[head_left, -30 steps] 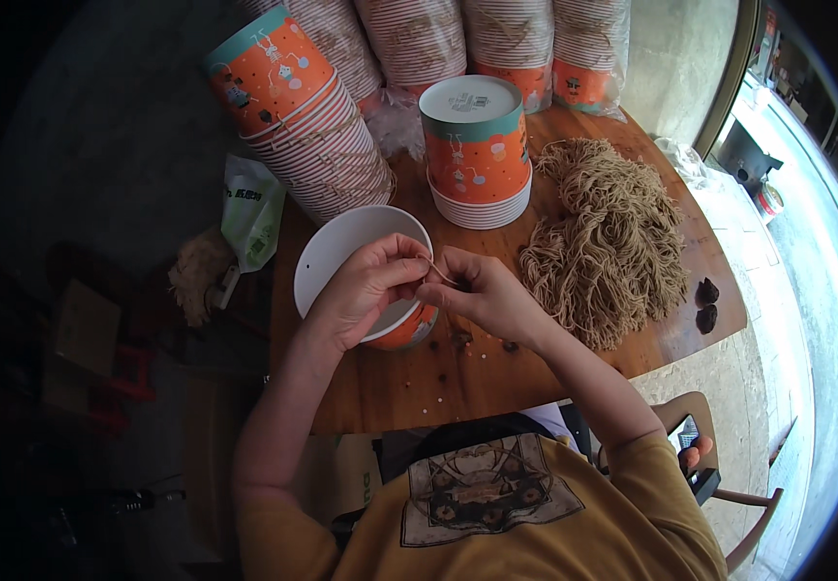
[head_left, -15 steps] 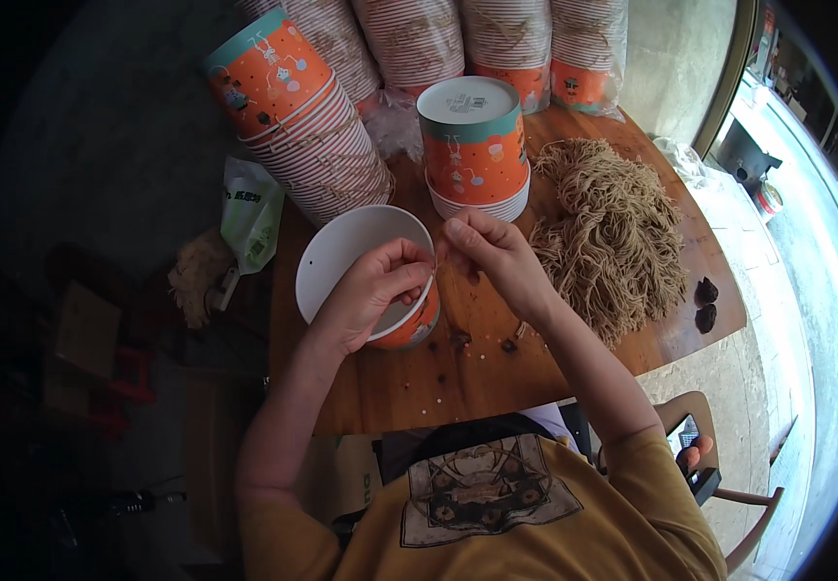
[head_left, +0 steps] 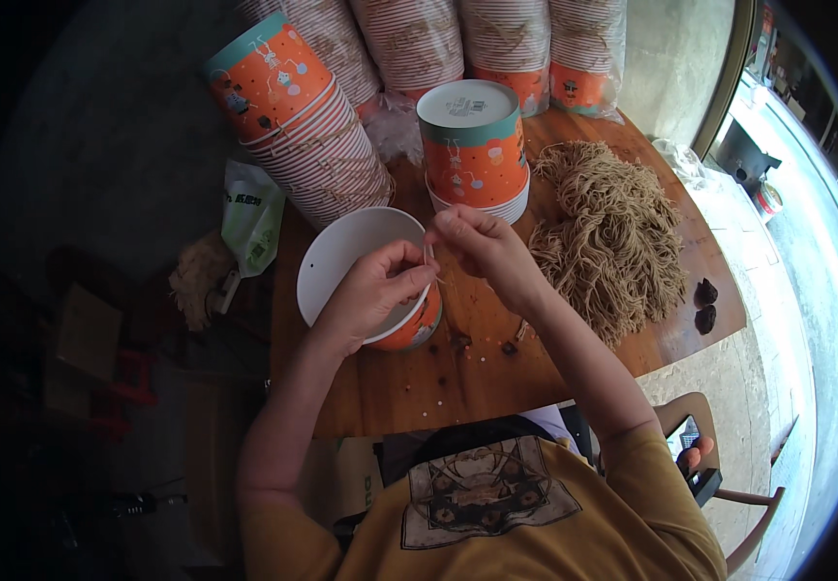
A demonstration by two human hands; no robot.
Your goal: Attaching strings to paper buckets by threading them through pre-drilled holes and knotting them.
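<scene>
A white-lined paper bucket (head_left: 336,250) with an orange outside leans open toward me on the wooden table. A small hole shows in its far left wall. My left hand (head_left: 377,290) reaches over its mouth, fingers pinched at the right side of the rim. A short, thin piece of string (head_left: 428,254) runs up from these fingertips toward my right hand (head_left: 485,250), which is closed in a pinch just above and right of the rim. The fingertips partly hide the string's ends.
An upside-down bucket stack (head_left: 472,160) stands behind my hands. Another nested stack (head_left: 317,136) leans at the left. Tan strings (head_left: 617,242) lie heaped on the right, with dark lumps (head_left: 705,305) near the edge. Bagged bucket stacks (head_left: 506,44) line the back. A person's hand (head_left: 698,452) shows at lower right.
My right hand has shifted slightly left and up, closer to the left fingertips. The left hand and the bucket have hardly moved.
</scene>
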